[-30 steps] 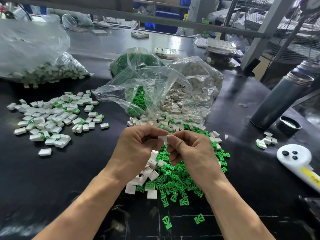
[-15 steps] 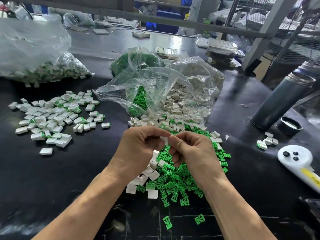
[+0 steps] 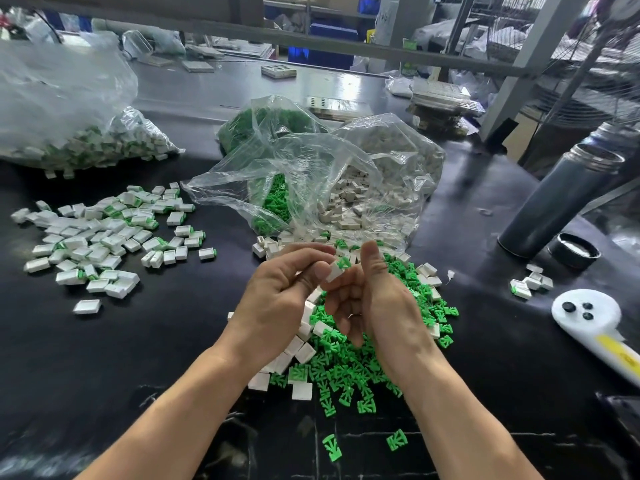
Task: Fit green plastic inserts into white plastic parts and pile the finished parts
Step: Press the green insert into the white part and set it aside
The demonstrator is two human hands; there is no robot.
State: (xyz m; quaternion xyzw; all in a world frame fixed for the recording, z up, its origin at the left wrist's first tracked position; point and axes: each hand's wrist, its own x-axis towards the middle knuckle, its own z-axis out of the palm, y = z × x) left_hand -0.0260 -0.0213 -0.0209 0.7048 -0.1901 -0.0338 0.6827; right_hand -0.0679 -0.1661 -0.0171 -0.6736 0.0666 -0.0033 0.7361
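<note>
Two clear bags (image 3: 311, 174) slump on the dark bench (image 3: 156, 341) just beyond the hands, spilling loose stock toward them; well off to the left hand's side lies the spread pile of finished parts (image 3: 100, 237), white with green showing at one end. Directly beneath and to the right of the hands is the heap of green inserts (image 3: 346, 368), with bare white parts (image 3: 298, 348) mixed along its left edge. The left hand (image 3: 280, 299) pinches one white part (image 3: 335, 271) between thumb and curled fingers, and a green insert (image 3: 344, 262) sits at its far end, seemingly only partly seated. The right hand (image 3: 377, 299) is raised beside it, thumb upright and fingers loosely curled toward the piece; whether it touches the piece is unclear. To do this well, I would judge: keep the insert square to the opening, push straight along the part's length until flush, and avoid cocking it sideways.
</note>
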